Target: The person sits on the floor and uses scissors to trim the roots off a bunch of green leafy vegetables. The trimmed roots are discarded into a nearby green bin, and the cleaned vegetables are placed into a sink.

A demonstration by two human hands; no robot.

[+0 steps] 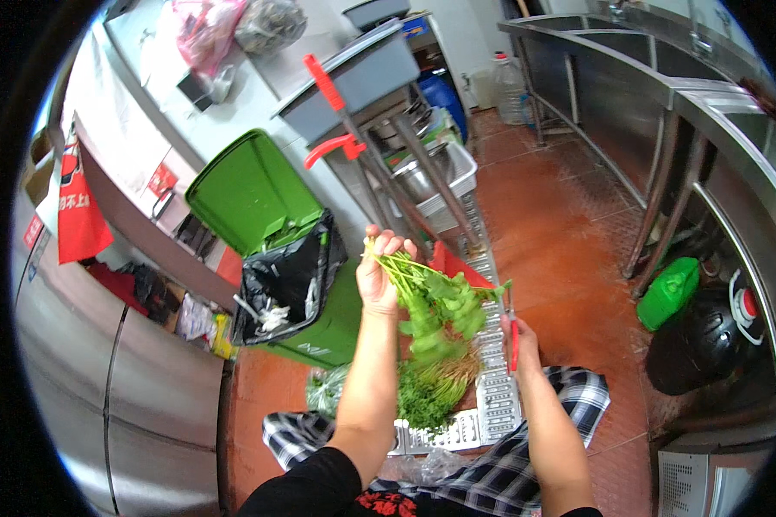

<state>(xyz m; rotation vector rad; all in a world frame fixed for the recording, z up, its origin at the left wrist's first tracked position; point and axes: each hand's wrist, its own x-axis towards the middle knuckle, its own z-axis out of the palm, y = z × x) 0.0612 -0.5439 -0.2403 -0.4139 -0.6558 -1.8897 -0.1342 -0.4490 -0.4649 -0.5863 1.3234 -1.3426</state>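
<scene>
My left hand [383,271] is closed around the stems of a bunch of leafy greens [444,314], raised in front of me with the leaves hanging down to the right; the leaves are slightly blurred. In my right hand [528,343] is a pair of red-handled scissors [515,340], its thin blades pointing up near the leaf tips. Whether the blades are spread cannot be made out. Below the bunch, a heap of greens [431,392] with pale roots lies low between my knees. Beside it on the left sits a clear plastic bag [326,389] with greens inside.
A green wheeled bin [323,332], lid up and lined with black plastic, stands at left. Metal drain grating [498,388] crosses the red tiled floor [543,250]. Steel sinks [595,86] line the right, with a dark jug [698,345] underneath. Red-handled tools [323,82] lean behind.
</scene>
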